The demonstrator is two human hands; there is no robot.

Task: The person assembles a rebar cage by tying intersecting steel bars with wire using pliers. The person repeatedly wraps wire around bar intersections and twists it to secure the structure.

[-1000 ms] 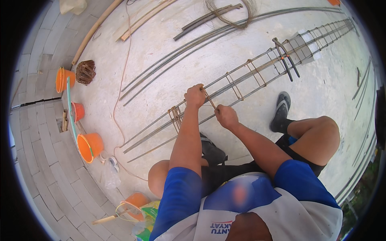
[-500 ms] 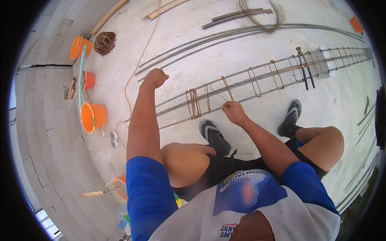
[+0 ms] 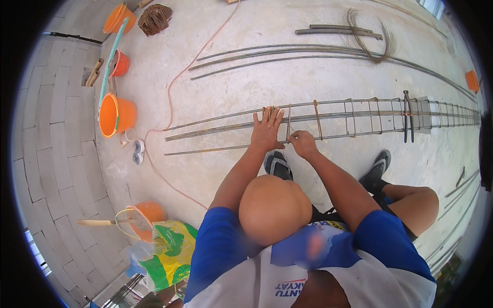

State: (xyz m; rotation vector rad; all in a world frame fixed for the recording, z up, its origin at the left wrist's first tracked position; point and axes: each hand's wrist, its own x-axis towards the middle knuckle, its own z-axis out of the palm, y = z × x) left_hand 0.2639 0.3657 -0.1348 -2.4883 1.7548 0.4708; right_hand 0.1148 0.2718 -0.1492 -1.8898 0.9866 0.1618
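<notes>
L hand (image 3: 267, 129) back, now flat on rebar cage (image 3: 359, 117).

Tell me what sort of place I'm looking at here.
Probably a building site's outdoor work area: a rebar cage lies on a concrete floor, with loose steel bars, orange buckets and a block wall alongside.

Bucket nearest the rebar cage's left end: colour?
Orange plastic bucket with a green rim band, lying tilted on the concrete; the head view shows it.
</notes>
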